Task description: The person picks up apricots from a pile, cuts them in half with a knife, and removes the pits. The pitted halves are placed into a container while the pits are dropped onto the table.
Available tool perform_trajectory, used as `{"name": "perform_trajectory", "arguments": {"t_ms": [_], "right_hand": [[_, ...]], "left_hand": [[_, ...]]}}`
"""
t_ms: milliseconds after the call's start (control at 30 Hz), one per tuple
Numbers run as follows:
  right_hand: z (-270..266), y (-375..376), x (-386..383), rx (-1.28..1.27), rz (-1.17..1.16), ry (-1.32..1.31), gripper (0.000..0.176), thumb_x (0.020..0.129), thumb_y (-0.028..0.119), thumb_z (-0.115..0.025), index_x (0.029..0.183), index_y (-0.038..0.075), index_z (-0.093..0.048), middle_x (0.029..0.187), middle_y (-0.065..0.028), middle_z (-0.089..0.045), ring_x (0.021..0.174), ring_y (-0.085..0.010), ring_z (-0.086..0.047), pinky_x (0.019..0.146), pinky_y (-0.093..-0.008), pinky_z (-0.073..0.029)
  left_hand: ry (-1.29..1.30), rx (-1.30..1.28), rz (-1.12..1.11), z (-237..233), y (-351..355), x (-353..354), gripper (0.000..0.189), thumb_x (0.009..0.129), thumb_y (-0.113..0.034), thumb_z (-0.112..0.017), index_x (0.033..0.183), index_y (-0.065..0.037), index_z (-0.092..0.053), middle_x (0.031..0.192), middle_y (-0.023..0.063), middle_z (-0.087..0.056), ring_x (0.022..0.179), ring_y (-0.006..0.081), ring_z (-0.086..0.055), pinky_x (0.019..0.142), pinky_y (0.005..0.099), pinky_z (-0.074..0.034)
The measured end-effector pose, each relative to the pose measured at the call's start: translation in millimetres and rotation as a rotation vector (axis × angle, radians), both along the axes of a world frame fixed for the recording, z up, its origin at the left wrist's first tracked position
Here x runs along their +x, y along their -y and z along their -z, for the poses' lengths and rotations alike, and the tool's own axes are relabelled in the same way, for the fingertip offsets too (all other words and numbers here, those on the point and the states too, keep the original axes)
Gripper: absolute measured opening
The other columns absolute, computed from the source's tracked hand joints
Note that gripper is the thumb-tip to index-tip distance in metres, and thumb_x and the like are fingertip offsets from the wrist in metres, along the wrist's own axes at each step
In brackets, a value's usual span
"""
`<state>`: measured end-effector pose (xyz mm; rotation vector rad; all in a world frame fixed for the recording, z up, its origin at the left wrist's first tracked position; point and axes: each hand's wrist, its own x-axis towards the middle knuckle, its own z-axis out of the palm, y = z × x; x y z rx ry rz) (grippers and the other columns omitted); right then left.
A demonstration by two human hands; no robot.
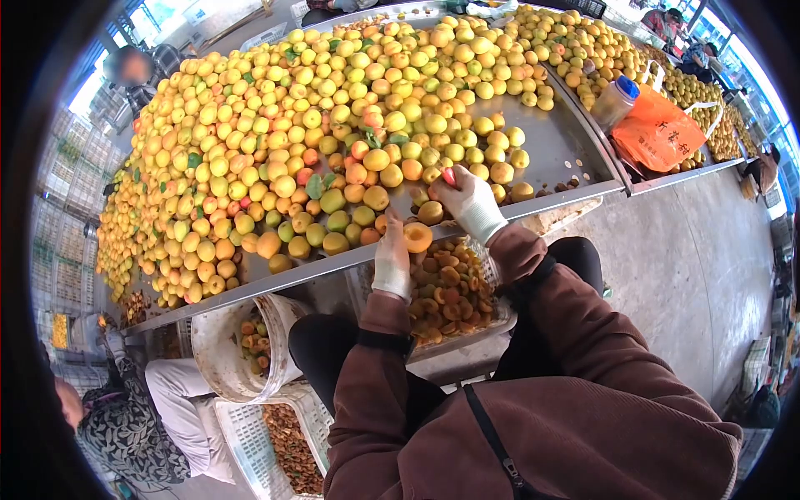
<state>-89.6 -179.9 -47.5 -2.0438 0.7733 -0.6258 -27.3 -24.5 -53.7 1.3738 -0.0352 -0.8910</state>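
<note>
Many yellow and orange fruits [250, 142] lie heaped on a metal table [575, 137]. My left hand [393, 257], in a white glove, is at the table's front edge with a halved fruit [417, 237] at its fingers, the cut side with its hollow facing up. To the right, my right hand [468, 198], also gloved, is closed around a small red tool [450, 176] above the edge. Below both hands, a white crate [503, 312] holds cut fruit halves [450, 292].
A white bucket [218, 350] with fruit pieces stands left of my knees, above a crate of brown pits [292, 446]. A person [125, 425] sits at the lower left. An orange bag [658, 129] and a blue-lidded container [615, 102] rest on the right table.
</note>
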Motion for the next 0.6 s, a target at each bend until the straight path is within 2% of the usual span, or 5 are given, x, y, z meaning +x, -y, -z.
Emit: {"name": "perform_trajectory", "arguments": {"t_ms": [67, 267, 333, 533, 600], "right_hand": [[1.3, 12.4, -1.8, -0.206, -0.076, -0.138, 0.033, 0.083, 0.032, -0.069, 0.091, 0.001, -0.06, 0.079, -0.0183, -0.064, 0.075, -0.0334, -0.063, 0.066, -0.0386, -0.049], [7.8, 10.0, 15.7, -0.569, -0.328, -0.491, 0.041, 0.077, 0.041, -0.069, 0.098, 0.007, -0.064, 0.087, -0.0183, -0.067, 0.084, -0.0346, -0.066, 0.073, -0.0437, -0.053], [-11.4, 0.8, 24.2, -0.492, -0.385, -0.648, 0.042, 0.077, 0.043, -0.068, 0.1, 0.008, -0.064, 0.088, -0.0176, -0.068, 0.085, -0.0356, -0.066, 0.073, -0.0436, -0.053], [-6.2, 0.3, 28.7, -0.517, -0.457, -0.666, 0.043, 0.079, 0.044, -0.066, 0.104, 0.01, -0.064, 0.088, -0.0172, -0.068, 0.084, -0.0356, -0.067, 0.073, -0.0459, -0.052], [-10.5, -2.2, 26.5, -0.494, -0.441, -0.676, 0.043, 0.08, 0.045, -0.066, 0.104, 0.01, -0.064, 0.087, -0.0171, -0.068, 0.085, -0.0357, -0.067, 0.073, -0.0454, -0.052]], "left_hand": [[-0.017, -0.19, 0.255, 42.3, -6.5, 25.3, 0.048, 0.098, -0.051, -0.047, 0.113, -0.007, -0.058, 0.09, 0.005, -0.062, 0.062, 0.0077, -0.057, 0.048, 0.0181, -0.042], [0.133, -0.023, 0.26, 15.8, -1.8, 3.8, 0.037, 0.096, -0.037, -0.055, 0.11, -0.004, -0.063, 0.09, 0.0049, -0.064, 0.083, 0.0123, -0.06, 0.068, 0.0252, -0.048], [0.588, -0.017, 0.523, 40.7, -4.8, -1.1, 0.049, 0.092, -0.045, -0.058, 0.113, -0.001, -0.064, 0.086, 0.0105, -0.067, 0.088, 0.0179, -0.063, 0.083, 0.0309, -0.049], [0.31, 0.131, 0.457, 7.2, -18.5, -0.8, 0.038, 0.089, -0.038, -0.063, 0.098, -0.001, -0.068, 0.069, 0.0024, -0.061, 0.06, 0.0103, -0.055, 0.055, 0.0259, -0.043], [0.378, 0.061, 0.183, 7.4, -18.3, 3.1, 0.032, 0.088, -0.032, -0.065, 0.1, -0.002, -0.068, 0.066, 0.0001, -0.058, 0.055, 0.0082, -0.05, 0.05, 0.0243, -0.039]]}}
